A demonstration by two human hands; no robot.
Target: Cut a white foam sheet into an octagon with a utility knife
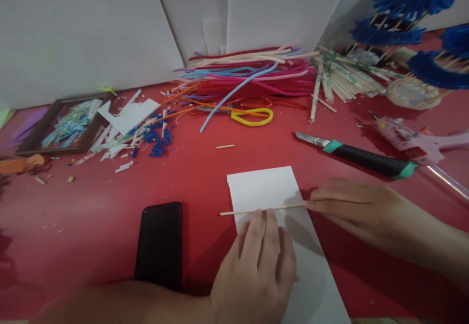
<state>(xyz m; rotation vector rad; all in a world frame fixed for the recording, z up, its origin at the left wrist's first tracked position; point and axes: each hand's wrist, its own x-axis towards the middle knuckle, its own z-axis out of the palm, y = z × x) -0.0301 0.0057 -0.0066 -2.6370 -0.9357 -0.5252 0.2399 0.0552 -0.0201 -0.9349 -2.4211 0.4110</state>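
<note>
A thin wooden stick (pixel 234 213) lies crosswise over a white strip of card or paper (pixel 264 187), its left end jutting past the strip's edge. With the fingertips on the stick's middle, my left hand (pixel 260 265) presses it against the strip. At the stick's right end, my right hand (pixel 351 211) pinches it between thumb and fingers, just beyond the strip's right edge. A small pale tip pokes out beside my left palm; the rest of it is hidden under the hand.
Left of the strip lies a black phone (pixel 159 246). A utility knife (pixel 362 155) with its blade out and a pink glue gun (pixel 414 140) lie at right. Behind are yellow-handled scissors (pixel 252 117), pipe cleaners (pixel 252 77), bundled sticks (pixel 348 77), a frame (pixel 27 140) and blue-topped models (pixel 388 33).
</note>
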